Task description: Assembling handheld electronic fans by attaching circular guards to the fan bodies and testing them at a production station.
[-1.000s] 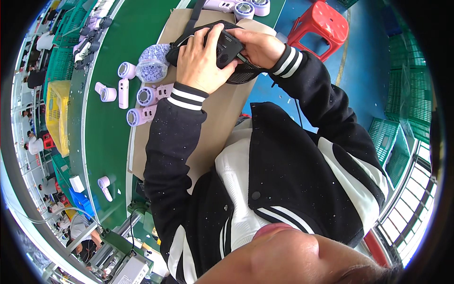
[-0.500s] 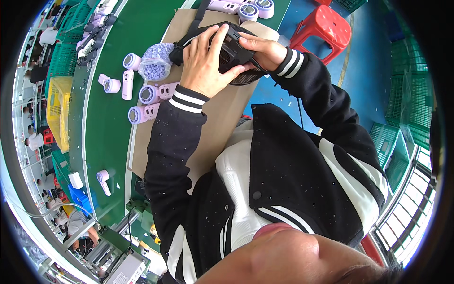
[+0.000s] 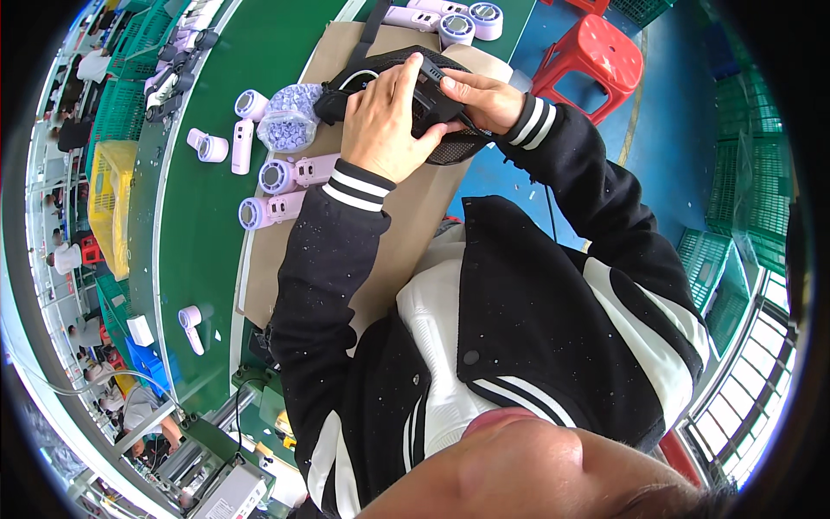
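Both hands point(image 3: 381, 134) point(image 3: 493, 102) pinch a black device point(image 3: 437, 102) between them, slotted edge point(image 3: 435, 74) facing forward (long axis partly hidden).

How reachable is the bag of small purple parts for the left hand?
Probably yes: the bag lies close to the left hand, uncovered, but that hand's fingers are on the black device.

No readable text or numbers here. On the black device point(image 3: 435, 105) between my left hand point(image 3: 380, 134) and right hand point(image 3: 491, 102), can't make out any lettering; dark marks on the lilac fan point(image 3: 282, 207) left of my left wrist are too small to read.
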`<state>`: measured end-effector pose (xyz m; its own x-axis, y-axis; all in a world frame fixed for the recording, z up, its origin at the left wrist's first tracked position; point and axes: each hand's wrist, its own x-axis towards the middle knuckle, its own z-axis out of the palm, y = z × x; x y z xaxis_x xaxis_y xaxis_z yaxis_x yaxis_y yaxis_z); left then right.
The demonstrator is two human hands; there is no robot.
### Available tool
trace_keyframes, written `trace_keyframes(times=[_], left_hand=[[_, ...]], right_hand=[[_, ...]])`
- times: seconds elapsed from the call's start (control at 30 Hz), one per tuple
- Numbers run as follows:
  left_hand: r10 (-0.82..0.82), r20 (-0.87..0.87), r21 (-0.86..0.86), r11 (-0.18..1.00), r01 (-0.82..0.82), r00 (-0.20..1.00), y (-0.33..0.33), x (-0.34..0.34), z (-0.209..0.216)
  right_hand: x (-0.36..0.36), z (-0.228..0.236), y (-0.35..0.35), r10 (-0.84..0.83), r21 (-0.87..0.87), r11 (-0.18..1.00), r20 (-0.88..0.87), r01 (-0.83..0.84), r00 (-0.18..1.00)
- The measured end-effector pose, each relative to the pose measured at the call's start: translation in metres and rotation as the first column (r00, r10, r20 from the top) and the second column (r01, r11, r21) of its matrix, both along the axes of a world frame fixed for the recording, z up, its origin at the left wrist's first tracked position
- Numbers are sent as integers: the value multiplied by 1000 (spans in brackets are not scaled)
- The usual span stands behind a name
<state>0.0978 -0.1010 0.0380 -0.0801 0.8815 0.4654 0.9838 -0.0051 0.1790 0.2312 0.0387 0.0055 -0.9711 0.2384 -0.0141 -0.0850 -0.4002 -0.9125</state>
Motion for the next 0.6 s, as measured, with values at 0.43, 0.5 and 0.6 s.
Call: trace_keyframes(times=[0.43,0.5,0.6], left_hand=[[88,-40,-40,995,-89,995,-14,13,-5],[115,-37,-102,988,-118,993,-18,15,-9],[122,-47,-114,985,-126,991,-25,15,-7]], right_hand=[[1,1,-18,-67,22,998,109,65,992],[3,5,-19,-124,200,977,269,70,955],[3,5,-24,-193,328,942,345,74,918]])
